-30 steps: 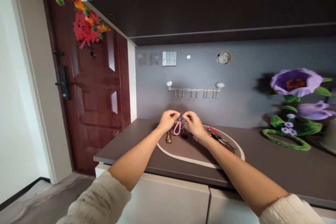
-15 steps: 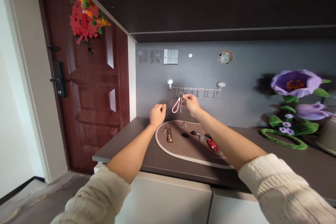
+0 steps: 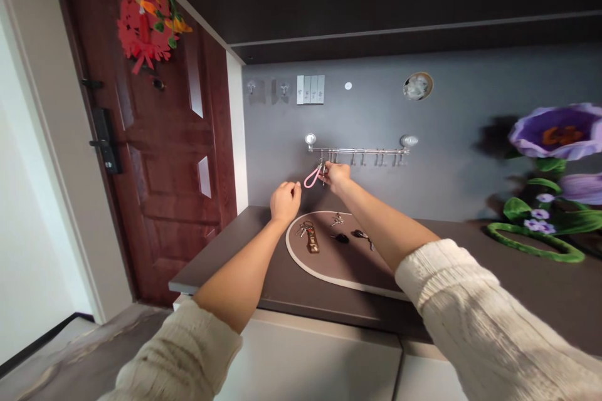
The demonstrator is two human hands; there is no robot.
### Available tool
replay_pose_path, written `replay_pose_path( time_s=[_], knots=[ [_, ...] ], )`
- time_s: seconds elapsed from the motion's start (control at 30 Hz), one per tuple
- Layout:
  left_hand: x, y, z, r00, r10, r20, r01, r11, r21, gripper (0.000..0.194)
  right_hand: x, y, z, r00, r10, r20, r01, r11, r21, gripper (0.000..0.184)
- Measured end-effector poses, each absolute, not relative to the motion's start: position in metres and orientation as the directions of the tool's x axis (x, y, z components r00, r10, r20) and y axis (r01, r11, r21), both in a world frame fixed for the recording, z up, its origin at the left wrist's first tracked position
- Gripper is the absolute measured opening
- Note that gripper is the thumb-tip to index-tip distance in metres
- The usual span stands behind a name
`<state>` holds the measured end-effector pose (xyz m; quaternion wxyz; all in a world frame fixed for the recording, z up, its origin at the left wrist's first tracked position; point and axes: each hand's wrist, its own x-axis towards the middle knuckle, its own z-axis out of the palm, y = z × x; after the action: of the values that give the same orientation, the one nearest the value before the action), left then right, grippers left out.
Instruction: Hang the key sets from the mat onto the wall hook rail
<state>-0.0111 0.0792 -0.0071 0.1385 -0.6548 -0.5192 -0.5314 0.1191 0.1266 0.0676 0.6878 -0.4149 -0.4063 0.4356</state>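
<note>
My right hand (image 3: 337,176) pinches a key ring with a pink loop strap (image 3: 311,177), just below the left end of the metal hook rail (image 3: 360,151) on the grey wall. Whether the ring sits on a hook I cannot tell. Lower and to the left, my left hand (image 3: 286,200) is held with its fingers curled in above the counter; what it holds, if anything, is hidden. Beneath both hands a brown oval mat (image 3: 329,266) with a pale edge carries keys with a brown tag (image 3: 313,242), a small bunch of keys (image 3: 337,220) and a black fob (image 3: 342,238).
Purple fabric flowers (image 3: 559,131) stand at the right on the counter (image 3: 451,288). A dark cabinet (image 3: 376,0) overhangs the wall. Two clear hooks (image 3: 284,89) and a switch panel (image 3: 310,89) are above the rail. A red-brown door (image 3: 174,188) is at the left.
My right hand has brought the key ring up close to the rail's left end. The left hand stays much the same. The view has shifted slightly, and my right forearm now covers the red item on the mat.
</note>
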Motion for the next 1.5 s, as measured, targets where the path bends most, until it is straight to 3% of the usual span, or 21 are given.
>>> replay_pose_path(
  time_s=[0.47,1.07,1.27,1.5],
  knots=[
    [-0.011,0.080,-0.006,-0.090,0.531,0.843,0.857,-0.390,0.338,0.037,0.115,0.140,0.054,0.359,0.914,0.189,-0.215,0.278,-0.936,0.013],
    [-0.014,0.079,-0.006,-0.080,0.597,0.798,0.782,-0.459,0.422,0.036,0.125,0.122,0.046,0.241,0.937,0.254,-0.123,0.289,-0.949,0.020],
    [-0.015,0.080,-0.007,0.021,0.698,0.716,0.668,-0.543,0.509,0.028,0.133,0.098,0.042,0.199,0.954,0.222,-0.091,0.243,-0.966,0.012],
    [-0.018,0.078,-0.009,0.297,0.820,0.489,0.598,-0.559,0.574,0.020,0.146,0.068,0.026,0.068,0.970,0.234,-0.076,0.239,-0.968,0.010]
  ],
)
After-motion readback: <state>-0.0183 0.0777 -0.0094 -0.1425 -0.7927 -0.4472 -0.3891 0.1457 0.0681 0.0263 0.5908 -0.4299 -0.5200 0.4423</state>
